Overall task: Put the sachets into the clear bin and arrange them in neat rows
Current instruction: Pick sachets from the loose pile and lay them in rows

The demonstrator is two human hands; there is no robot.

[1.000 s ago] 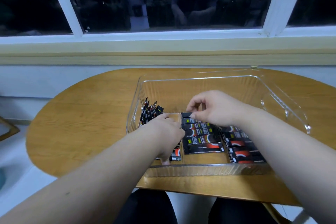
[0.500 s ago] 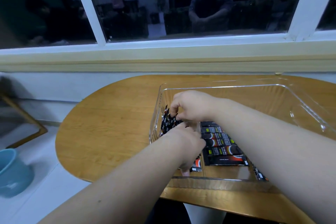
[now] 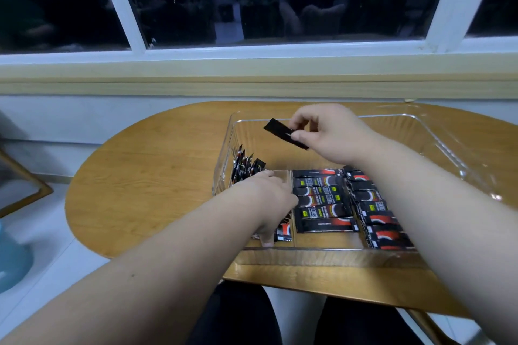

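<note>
A clear plastic bin [image 3: 406,131] stands on the wooden table [image 3: 154,176]. My right hand [image 3: 330,134] pinches one black sachet [image 3: 280,131], tilted, in the air above the bin's far left part. Down in the bin's near left corner, my left hand [image 3: 266,196] is curled over a bunch of sachets [image 3: 283,232], which it mostly hides. More sachets stand on edge [image 3: 244,168] against the left wall. A flat row [image 3: 322,199] of black and red sachets fills the middle. Another row [image 3: 375,213] lies to its right, partly under my right forearm.
The table's rounded left end [image 3: 84,190] lies beyond the bin. The far half of the bin floor [image 3: 378,154] holds nothing. A blue tub [image 3: 11,260] sits on the floor at the left. A window sill [image 3: 252,75] runs behind the table.
My right hand went from the middle row to the upright sachets at the left and has lifted one out above the bin. My left hand has stayed in the near left corner.
</note>
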